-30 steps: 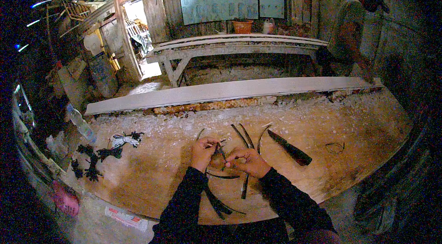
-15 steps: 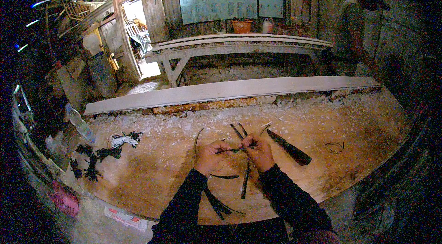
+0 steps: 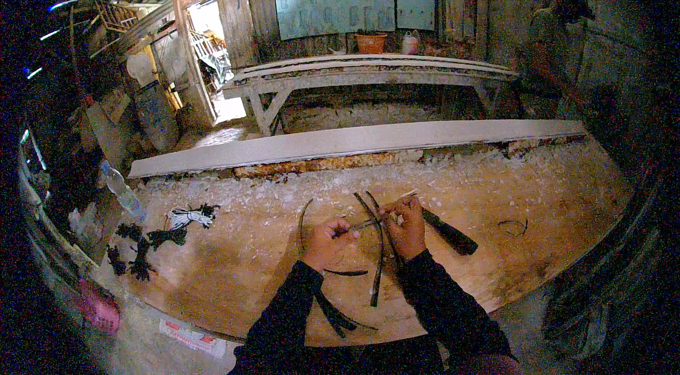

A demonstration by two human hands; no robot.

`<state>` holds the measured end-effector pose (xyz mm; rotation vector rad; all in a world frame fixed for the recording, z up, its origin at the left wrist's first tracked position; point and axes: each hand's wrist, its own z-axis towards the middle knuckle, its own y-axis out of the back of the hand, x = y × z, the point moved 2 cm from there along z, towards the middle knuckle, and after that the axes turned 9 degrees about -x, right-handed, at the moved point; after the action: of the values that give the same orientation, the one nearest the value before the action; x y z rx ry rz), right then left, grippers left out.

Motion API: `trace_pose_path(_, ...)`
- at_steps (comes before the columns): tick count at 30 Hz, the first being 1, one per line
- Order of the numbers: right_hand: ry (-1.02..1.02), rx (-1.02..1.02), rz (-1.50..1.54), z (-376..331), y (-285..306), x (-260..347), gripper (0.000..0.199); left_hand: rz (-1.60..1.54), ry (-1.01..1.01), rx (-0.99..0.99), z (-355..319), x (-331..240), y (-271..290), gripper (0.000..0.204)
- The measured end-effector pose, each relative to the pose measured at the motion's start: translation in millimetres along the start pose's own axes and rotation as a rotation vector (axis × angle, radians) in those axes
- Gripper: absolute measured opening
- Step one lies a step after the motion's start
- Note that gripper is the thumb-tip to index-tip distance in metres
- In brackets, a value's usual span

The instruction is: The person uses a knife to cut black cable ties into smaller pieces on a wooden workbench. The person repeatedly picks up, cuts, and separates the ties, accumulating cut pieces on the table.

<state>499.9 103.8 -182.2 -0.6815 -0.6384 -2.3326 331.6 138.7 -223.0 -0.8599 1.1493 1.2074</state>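
Over the middle of a wooden table, my left hand [image 3: 327, 243] pinches one end of a thin dark strip [image 3: 365, 224]. My right hand [image 3: 405, 233] closes on its other end, with a pale sliver sticking up by the fingers. Long dark curved strips [image 3: 376, 288] lie on the wood beneath and between my hands. A thin curved strip [image 3: 302, 221] rests just left of my left hand, and a short one [image 3: 346, 273] lies below it. Nearer me is a fanned group of dark strips [image 3: 334, 316]. Beside my right hand sits a broad, tapered dark piece [image 3: 452, 233].
Black cord bundles [image 3: 140, 256] and a white cord bundle [image 3: 191, 216] lie at left, near a clear bottle [image 3: 120, 189]. A thin loop [image 3: 513, 227] lies at right. A long white board [image 3: 354, 145] edges the table's far side. Beyond are a bench [image 3: 319, 80] and a person [image 3: 556, 42].
My right hand has turned and risen slightly, and more of the thin strip shows between my hands. The person at the back right has bent lower.
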Motion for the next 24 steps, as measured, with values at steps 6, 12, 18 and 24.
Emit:
trace_pose_path(6, -0.165, 0.373, 0.517, -11, -8, 10, 0.014, -0.060, -0.023, -0.366, 8, -1, 24, 0.010)
trace_pose_path(12, -0.159, 0.738, 0.787, -22, -16, 30, 0.012, -0.152, 0.035, -0.419, 4, -10, 24, 0.008)
trace_pose_path(18, -0.242, 0.814, 0.773, -19, -8, 39, 0.014, -0.035, 0.076, -0.410, 2, -12, 24, 0.006)
trace_pose_path(24, -0.281, 0.825, 0.747, -16, -5, 38, 0.010, -0.078, 0.048, -0.341, 0, -19, 22, 0.004)
